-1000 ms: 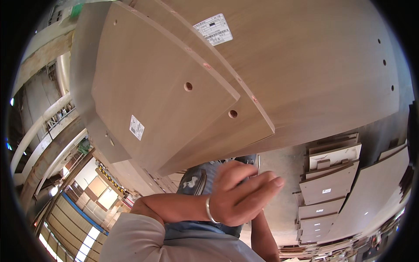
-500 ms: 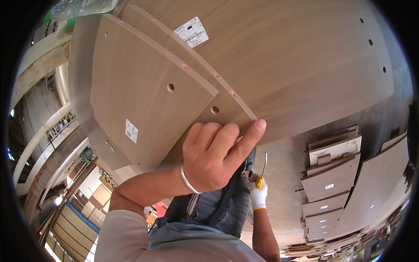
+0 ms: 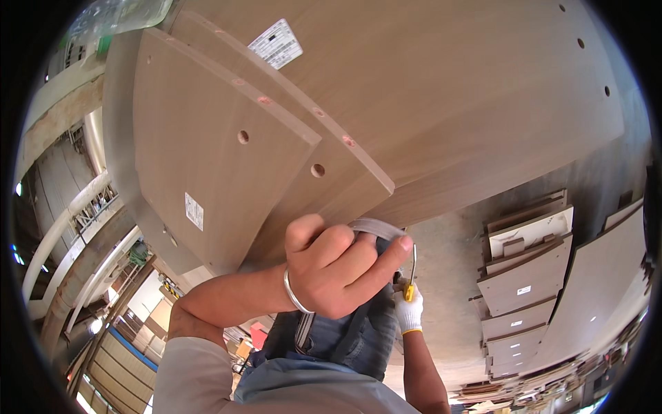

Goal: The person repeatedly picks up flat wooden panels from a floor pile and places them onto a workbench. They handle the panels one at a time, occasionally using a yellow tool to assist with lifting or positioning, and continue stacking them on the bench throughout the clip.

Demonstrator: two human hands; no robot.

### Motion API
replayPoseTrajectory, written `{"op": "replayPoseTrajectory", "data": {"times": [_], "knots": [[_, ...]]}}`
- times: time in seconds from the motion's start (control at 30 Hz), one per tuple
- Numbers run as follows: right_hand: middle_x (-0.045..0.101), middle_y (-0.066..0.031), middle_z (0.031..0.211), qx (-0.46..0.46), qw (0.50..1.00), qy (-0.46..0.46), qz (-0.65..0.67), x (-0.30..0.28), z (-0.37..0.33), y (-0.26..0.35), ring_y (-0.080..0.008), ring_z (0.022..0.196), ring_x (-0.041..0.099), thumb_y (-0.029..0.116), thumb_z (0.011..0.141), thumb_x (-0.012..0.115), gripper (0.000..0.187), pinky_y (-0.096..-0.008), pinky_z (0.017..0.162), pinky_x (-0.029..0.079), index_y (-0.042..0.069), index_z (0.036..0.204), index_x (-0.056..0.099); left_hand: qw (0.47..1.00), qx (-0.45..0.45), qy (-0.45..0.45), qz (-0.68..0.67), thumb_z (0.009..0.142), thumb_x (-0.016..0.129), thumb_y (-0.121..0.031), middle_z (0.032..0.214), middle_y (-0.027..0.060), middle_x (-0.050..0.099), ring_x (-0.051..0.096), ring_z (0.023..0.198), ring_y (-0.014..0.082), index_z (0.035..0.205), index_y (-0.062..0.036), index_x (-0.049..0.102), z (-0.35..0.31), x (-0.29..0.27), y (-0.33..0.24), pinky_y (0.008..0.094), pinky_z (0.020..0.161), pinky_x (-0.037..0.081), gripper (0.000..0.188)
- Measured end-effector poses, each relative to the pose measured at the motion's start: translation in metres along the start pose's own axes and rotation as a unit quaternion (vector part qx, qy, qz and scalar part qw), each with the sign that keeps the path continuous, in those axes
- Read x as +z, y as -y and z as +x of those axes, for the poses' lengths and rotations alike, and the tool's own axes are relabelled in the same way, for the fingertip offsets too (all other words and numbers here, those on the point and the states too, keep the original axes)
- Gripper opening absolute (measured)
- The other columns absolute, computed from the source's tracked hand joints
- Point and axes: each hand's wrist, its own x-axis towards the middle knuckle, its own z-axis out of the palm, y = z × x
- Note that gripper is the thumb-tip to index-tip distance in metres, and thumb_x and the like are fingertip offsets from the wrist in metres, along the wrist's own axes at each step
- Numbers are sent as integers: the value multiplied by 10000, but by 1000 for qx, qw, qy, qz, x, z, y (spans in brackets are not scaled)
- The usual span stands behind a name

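Stacked brown wood-laminate panels fill the upper field: a small top panel [image 3: 214, 152] with two drilled holes and a white label lies on a middle panel [image 3: 324, 165], which rests on a large bottom panel [image 3: 469, 90] carrying another white label [image 3: 276, 43] and a row of holes near its right edge. Below and to the right is a grey concrete floor [image 3: 448, 290] with further stacks of cut boards [image 3: 524, 276]; pale pipes or railings [image 3: 62, 214] run along the left rim. The left hand [image 3: 338, 265], bare with a silver bangle at the wrist, is curled around a grey strap [image 3: 376, 228] just below the corner of the middle panel, thumb and fingers closed on it. The right hand [image 3: 408, 312], in a white glove, grasps a yellow-handled tool [image 3: 411, 276] with a thin metal shaft pointing up, just beside the left hand's thumb. Half a second earlier the left hand had its index finger raised to the panel edge and held no strap; the panels have since shifted up and left in view.
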Motion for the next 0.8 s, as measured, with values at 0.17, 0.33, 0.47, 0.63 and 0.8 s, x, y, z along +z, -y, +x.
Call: {"op": "replayPoseTrajectory", "data": {"times": [0.17, 0.33, 0.47, 0.63, 0.8], "knots": [[715, -83, 932, 4, 1000, 2, -21, -1, 4, -11, -167, 860, 689, -33, 816, 612, 336, -305, 810, 546, 9, 1145, 667, 1000, 23, 9, 16, 755, 615, 117, 704, -54, 294, 356, 699, 132, 1077, -162, 787, -8, -2, 1, 363, 708, 213, 460], [688, -63, 906, -7, 999, 12, -34, 2, 5, -8, -147, 826, 658, -57, 809, 587, 344, -291, 760, 540, 14, 1138, 656, 1000, 9, 8, -10, 752, 636, 116, 703, -58, 304, 353, 653, 120, 1070, -152, 782, -11, 3, -2, 357, 712, 211, 441], [721, -98, 912, -11, 996, -1, -88, -1, 9, -10, -192, 856, 702, -11, 800, 626, 350, -318, 813, 549, 24, 1144, 679, 1000, 6, 5, -30, 768, 650, 95, 706, -64, 341, 360, 645, 119, 1066, -147, 776, -11, 2, -4, 356, 717, 221, 404], [735, -113, 922, 4, 997, -8, -72, -3, 6, 4, -227, 869, 718, 24, 798, 628, 333, -338, 821, 553, 49, 1124, 689, 998, 15, 2, -56, 764, 680, 97, 714, -68, 365, 388, 658, 124, 1045, -160, 741, -15, 1, 0, 370, 725, 244, 386], [728, -108, 920, -23, 996, -16, -88, -3, 10, -17, -225, 865, 707, 30, 805, 615, 317, -332, 803, 547, 48, 1114, 689, 998, 40, -18, -37, 741, 742, 68, 742, -63, 412, 437, 712, 147, 1030, -184, 680, -16, 1, 2, 389, 736, 280, 388]]}}
